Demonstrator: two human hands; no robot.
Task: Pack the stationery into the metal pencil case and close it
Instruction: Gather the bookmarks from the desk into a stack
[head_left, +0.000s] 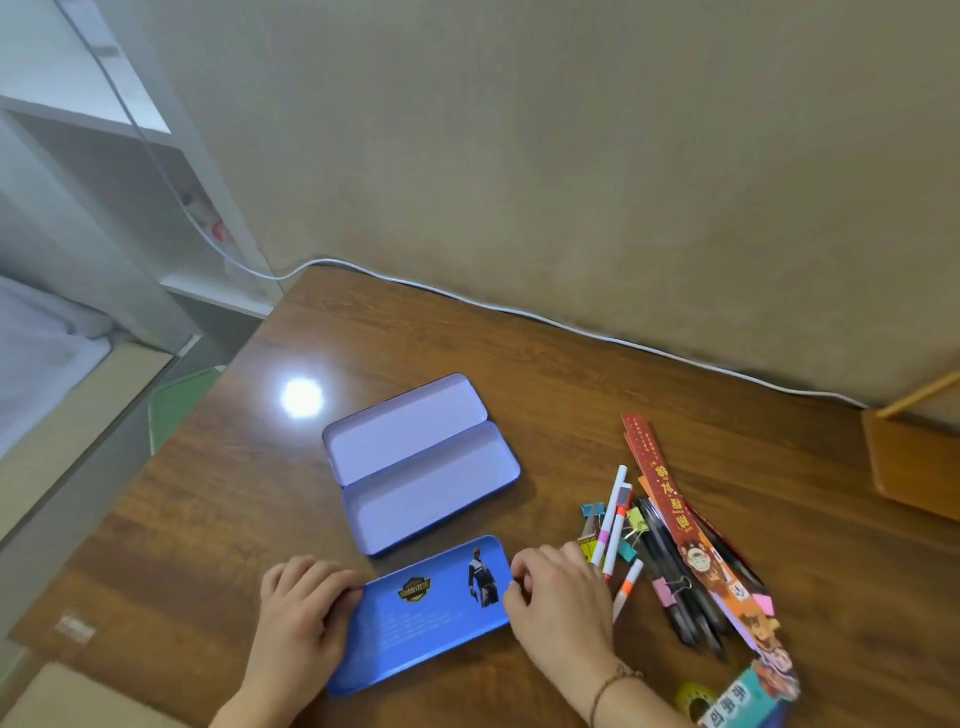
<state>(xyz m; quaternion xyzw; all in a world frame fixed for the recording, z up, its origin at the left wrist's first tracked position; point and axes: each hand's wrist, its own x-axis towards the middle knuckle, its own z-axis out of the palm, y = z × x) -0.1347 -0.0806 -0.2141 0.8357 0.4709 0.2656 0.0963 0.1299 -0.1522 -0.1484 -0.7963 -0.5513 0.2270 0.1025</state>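
Note:
A metal pencil case (421, 462) lies open on the wooden table, its two pale purple halves empty. In front of it lies a blue printed tray or lid (426, 613). My left hand (304, 608) grips its left end and my right hand (558, 597) grips its right end. To the right is a heap of stationery: white markers (615, 517), black pens (670, 577), coloured binder clips (592, 512) and red and orange printed bookmarks (670, 499).
A white cable (519, 312) runs along the wall at the table's back edge. A wooden stand (914, 462) sits at the far right. A yellow tape roll (693, 699) and a printed box (748, 696) lie near the front right. White shelves (130, 156) stand at the left.

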